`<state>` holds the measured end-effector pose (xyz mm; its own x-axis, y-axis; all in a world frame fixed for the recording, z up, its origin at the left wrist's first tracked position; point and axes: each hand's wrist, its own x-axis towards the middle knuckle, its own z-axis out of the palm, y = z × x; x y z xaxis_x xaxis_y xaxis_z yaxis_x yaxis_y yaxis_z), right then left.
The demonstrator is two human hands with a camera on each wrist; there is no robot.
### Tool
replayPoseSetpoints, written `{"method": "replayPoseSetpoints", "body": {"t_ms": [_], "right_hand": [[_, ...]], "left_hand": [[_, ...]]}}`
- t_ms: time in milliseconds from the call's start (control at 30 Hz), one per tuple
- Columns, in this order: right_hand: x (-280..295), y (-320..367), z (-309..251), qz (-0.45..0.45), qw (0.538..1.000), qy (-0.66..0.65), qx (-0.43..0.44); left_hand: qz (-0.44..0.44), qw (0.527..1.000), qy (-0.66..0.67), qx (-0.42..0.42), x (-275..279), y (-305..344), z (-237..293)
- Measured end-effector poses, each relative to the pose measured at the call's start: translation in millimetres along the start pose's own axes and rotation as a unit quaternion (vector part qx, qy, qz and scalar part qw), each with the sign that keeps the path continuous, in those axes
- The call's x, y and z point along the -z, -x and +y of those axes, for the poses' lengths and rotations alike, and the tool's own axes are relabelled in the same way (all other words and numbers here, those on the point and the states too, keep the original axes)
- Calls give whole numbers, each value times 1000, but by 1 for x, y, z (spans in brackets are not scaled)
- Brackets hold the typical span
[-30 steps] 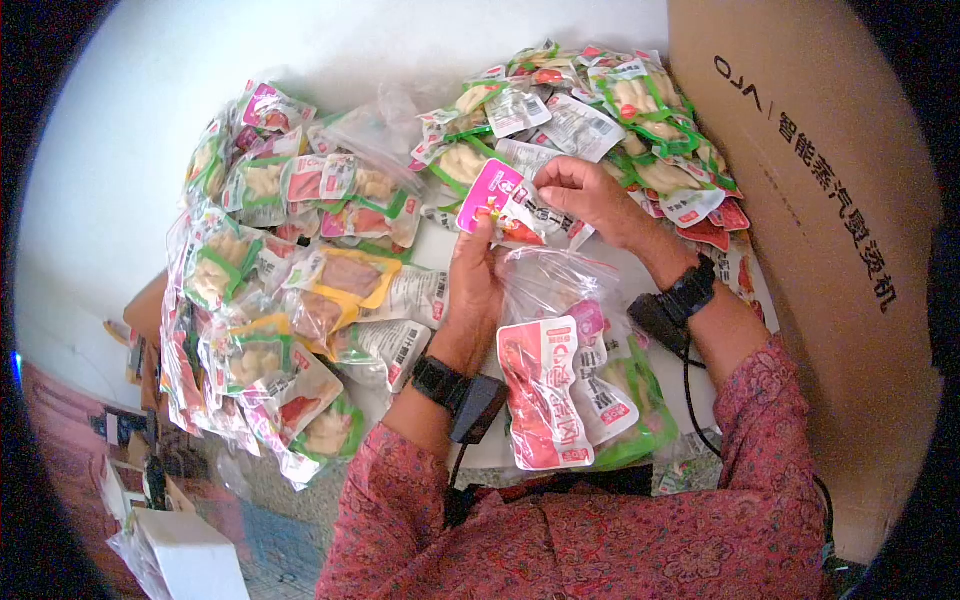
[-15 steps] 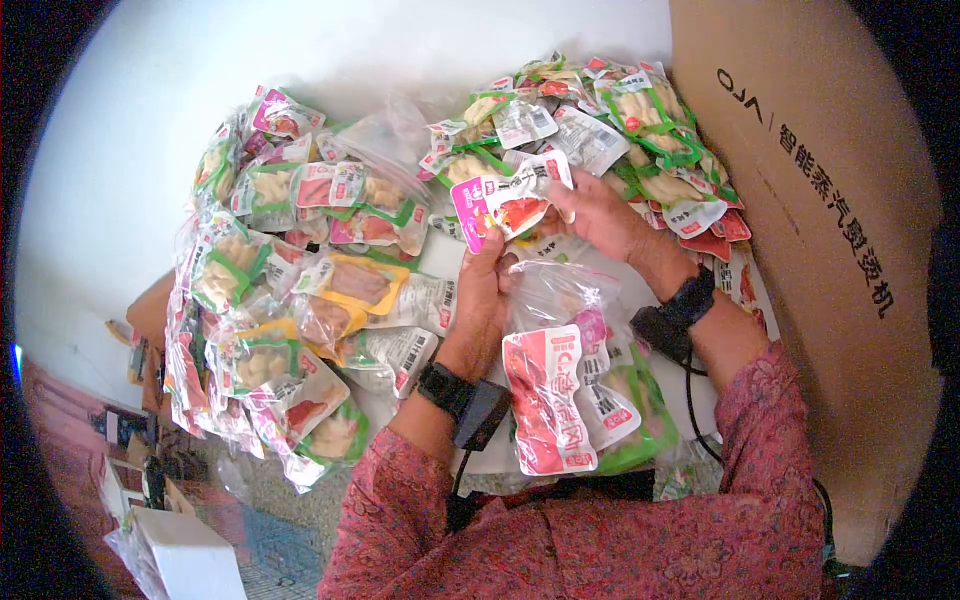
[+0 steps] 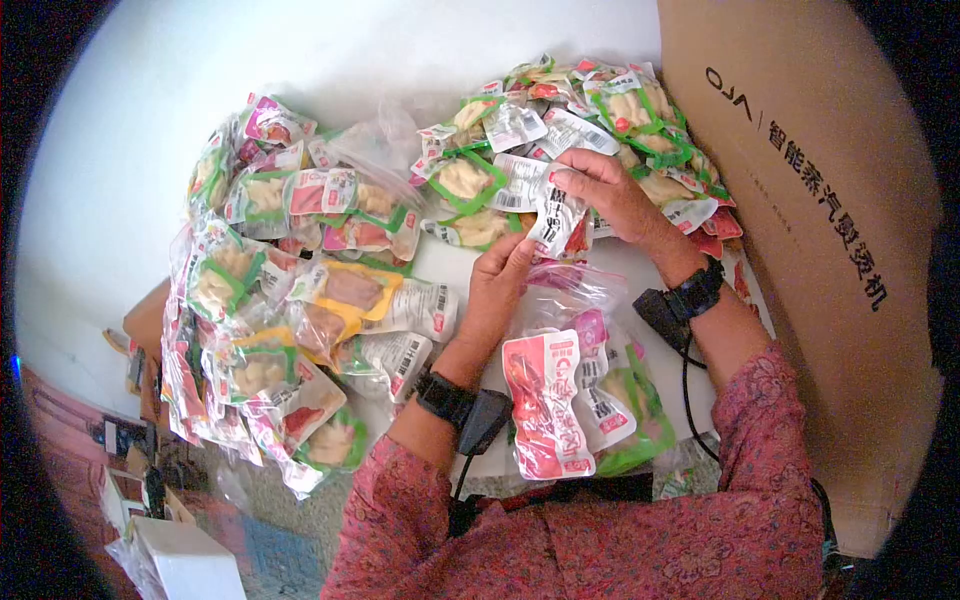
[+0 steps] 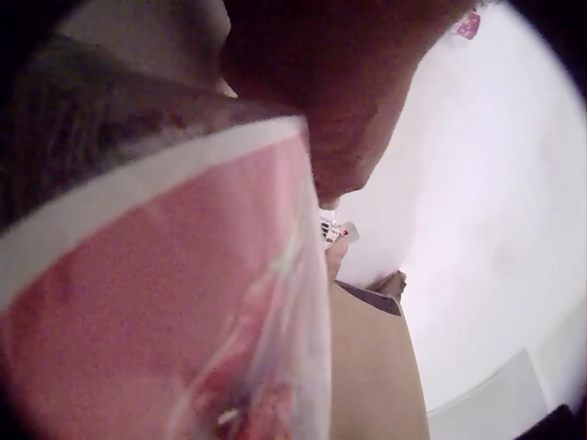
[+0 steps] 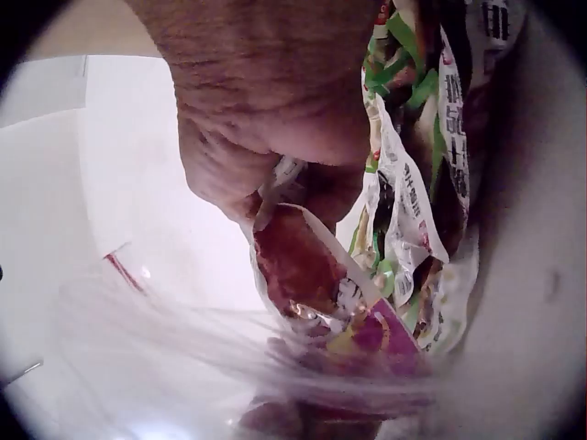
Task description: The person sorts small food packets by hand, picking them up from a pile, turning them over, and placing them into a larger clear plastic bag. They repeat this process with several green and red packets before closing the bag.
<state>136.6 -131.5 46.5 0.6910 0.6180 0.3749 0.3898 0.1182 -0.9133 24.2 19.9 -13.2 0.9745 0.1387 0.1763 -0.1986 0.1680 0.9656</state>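
Observation:
Both hands hold one small snack packet [image 3: 562,222], white with black lettering and a reddish picture, above an open clear zip bag [image 3: 590,287]. My right hand [image 3: 612,200] pinches its upper end between thumb and fingers. At the lower end, my left hand [image 3: 500,285] grips the packet's edge. The right wrist view shows the packet's reddish window [image 5: 298,261] and its magenta end [image 5: 390,344], partly behind the bag's clear film. Inside the bag lie a red-and-white packet [image 3: 548,405] and a green-edged packet [image 3: 645,400].
Filled clear bags [image 3: 265,195] of packets are heaped at the left. A pile of loose green-edged packets [image 3: 630,105] stands at the back right. A tall cardboard box [image 3: 800,300] walls off the right side. Cables hang from both wrist cameras.
The packet has turned from lying sideways with its magenta end to the left to standing more upright, magenta end low. The left hand has shifted right and down to its lower end.

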Motion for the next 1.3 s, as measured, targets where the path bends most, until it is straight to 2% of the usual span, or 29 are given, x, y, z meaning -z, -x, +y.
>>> {"method": "replayPoseSetpoints", "body": {"t_ms": [33, 100, 233, 300, 433, 1133, 1300], "right_hand": [[0, 0, 0, -1, 1000, 8, 6], [2, -1, 4, -2, 1000, -6, -9], [1, -3, 9, 29, 997, -78, -7], [0, -2, 5, 29, 995, -100, -5], [-5, -1, 2, 44, 981, -188, -17], [0, -3, 11, 47, 995, -93, 9], [0, -1, 7, 29, 992, -120, -6]], "left_hand": [[0, 1000, 1, 2, -1, 0, 0], [-4, 999, -4, -48, -6, 1, 3], [0, 1000, -15, -6, -8, 6, 12], [35, 999, 1, 4, -10, 7, 12], [13, 999, 14, -27, -12, 7, 14], [3, 999, 32, -5, -6, 7, 8], [4, 1000, 24, -4, -9, 7, 11]]}}
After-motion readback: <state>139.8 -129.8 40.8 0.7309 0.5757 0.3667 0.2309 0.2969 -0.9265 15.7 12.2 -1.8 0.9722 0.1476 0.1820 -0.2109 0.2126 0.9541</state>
